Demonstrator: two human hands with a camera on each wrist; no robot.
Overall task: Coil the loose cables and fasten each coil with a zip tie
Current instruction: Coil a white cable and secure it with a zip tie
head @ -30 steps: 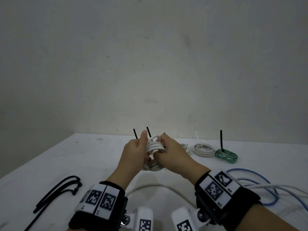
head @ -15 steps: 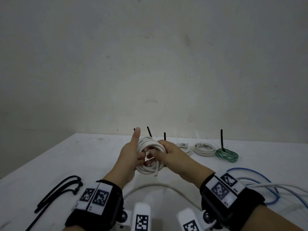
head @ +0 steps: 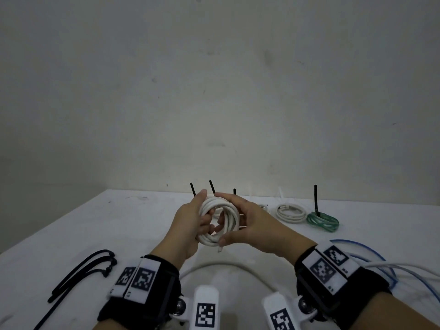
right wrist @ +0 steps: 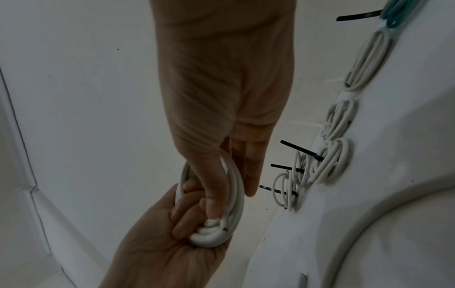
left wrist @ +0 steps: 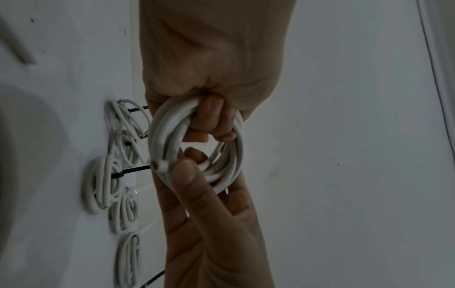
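A coil of thick white cable [head: 234, 216] is held above the table [head: 100, 225], its ring facing me. My left hand [head: 204, 222] grips its left side, fingers curled through the ring [left wrist: 211, 117]. My right hand [head: 234, 232] pinches the right and lower side. Its thumb [left wrist: 184, 175] presses on the cut cable end [left wrist: 157, 167]. The right wrist view shows the same coil [right wrist: 237, 196] between both hands. No zip tie shows on this coil.
Along the back edge lie tied coils: a white one [head: 291, 211], a green one [head: 322, 221] and others behind my hands, with black tie tails [head: 315, 198] sticking up. Loose black zip ties [head: 81, 272] lie front left. A loose white cable [head: 228, 266] and blue cable [head: 371, 253] lie near me.
The coil has turned from a bunched clump to an open ring facing me. My right hand slid to its right side, thumb on the cable end. My left thumb came back down.
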